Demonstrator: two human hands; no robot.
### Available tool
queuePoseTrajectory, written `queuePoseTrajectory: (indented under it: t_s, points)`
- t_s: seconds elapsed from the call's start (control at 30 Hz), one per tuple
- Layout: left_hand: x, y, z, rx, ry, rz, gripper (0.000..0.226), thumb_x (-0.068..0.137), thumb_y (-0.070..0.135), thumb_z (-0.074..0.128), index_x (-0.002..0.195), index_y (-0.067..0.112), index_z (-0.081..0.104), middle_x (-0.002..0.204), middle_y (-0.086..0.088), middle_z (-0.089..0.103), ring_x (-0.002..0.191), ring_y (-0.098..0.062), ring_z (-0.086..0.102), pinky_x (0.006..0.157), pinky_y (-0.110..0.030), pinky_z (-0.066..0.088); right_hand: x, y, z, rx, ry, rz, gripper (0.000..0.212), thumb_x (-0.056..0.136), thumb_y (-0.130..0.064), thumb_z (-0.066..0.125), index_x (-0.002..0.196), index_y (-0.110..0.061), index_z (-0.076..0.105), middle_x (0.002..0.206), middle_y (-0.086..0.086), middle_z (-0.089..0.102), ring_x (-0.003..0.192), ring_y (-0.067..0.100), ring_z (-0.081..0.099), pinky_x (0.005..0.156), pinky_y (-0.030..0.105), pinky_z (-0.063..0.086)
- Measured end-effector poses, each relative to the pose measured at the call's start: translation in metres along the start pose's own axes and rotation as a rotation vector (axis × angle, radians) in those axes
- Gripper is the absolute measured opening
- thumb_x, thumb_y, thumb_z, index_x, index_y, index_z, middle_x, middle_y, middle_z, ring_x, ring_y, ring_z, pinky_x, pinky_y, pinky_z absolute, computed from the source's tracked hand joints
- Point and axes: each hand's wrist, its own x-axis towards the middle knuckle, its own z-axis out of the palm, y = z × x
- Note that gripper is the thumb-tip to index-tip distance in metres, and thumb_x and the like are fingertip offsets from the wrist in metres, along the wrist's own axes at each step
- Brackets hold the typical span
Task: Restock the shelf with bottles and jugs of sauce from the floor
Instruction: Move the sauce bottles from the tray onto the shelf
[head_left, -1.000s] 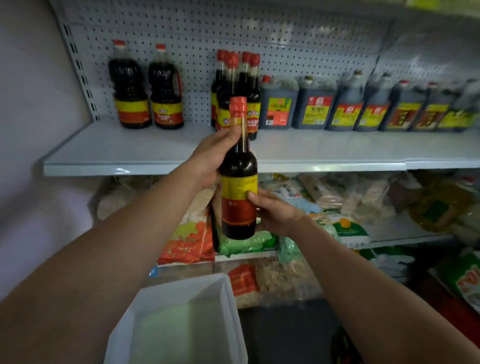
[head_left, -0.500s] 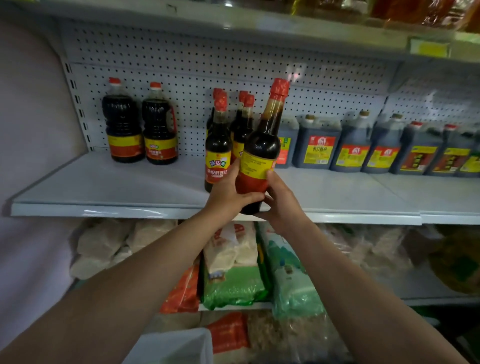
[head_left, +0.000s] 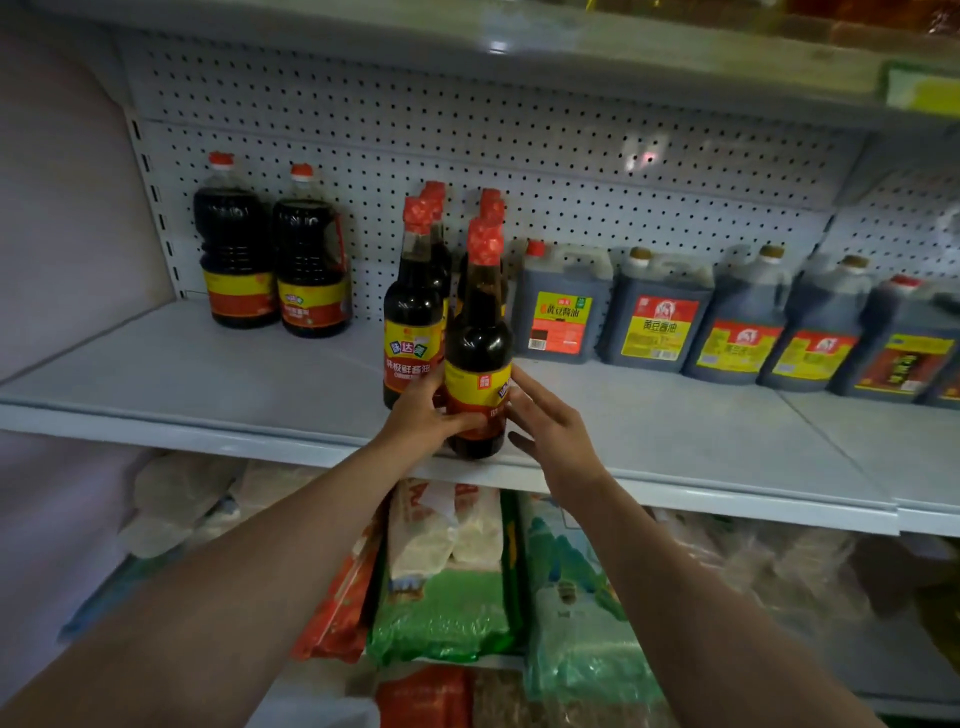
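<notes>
The dark glass sauce bottle with red cap and yellow label (head_left: 478, 358), tilted in the air half a second ago, now stands upright on the white metal shelf (head_left: 675, 431). The left hand (head_left: 423, 415) grips its base; the right hand (head_left: 550, 421) has released, fingers straight beside it. Placement is essentially complete.

Both arms stretched forward; left hand (head_left: 423, 415) curled in a grip, right hand (head_left: 545, 421) beside it, fingers straight.
</notes>
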Motion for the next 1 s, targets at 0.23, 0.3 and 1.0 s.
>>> queuePoseTrajectory:
  t_s: [0.23,0.3,1.0]
  points:
    - [0.029,-0.006,-0.007,-0.042,-0.045,-0.054,0.084,0.082,0.022,0.081,0.151,0.034,0.036,0.146,0.006,0.053,0.133,-0.013,0.05,0.112,-0.041,0.041,0.041,0.017,-0.006,-0.001,-0.006,0.035,0.042,0.101,-0.025,0.062,0.14,-0.04,0.055,0.115,0.001,0.067,0.111,0.016,0.066,0.092,0.042,0.055]
    - [0.034,-0.008,-0.005,-0.054,-0.025,-0.082,0.081,0.081,0.015,0.081,0.148,0.027,0.036,0.148,-0.001,0.052,0.135,-0.016,0.049,0.113,-0.045,0.04,0.048,0.024,-0.009,-0.006,-0.015,0.032,0.04,0.101,-0.025,0.062,0.14,-0.035,0.057,0.103,-0.001,0.067,0.105,0.015,0.067,0.087,0.035,0.058]
    - [0.044,-0.008,0.008,0.433,0.264,-0.063,0.021,0.096,0.028,0.064,0.097,0.016,0.047,0.098,0.003,0.055,0.092,-0.017,0.053,0.078,-0.028,0.039,0.094,0.052,0.009,-0.148,0.109,-0.036,0.045,0.092,-0.032,0.074,0.132,-0.035,0.053,0.126,-0.003,0.066,0.116,0.015,0.063,0.098,0.046,0.057]
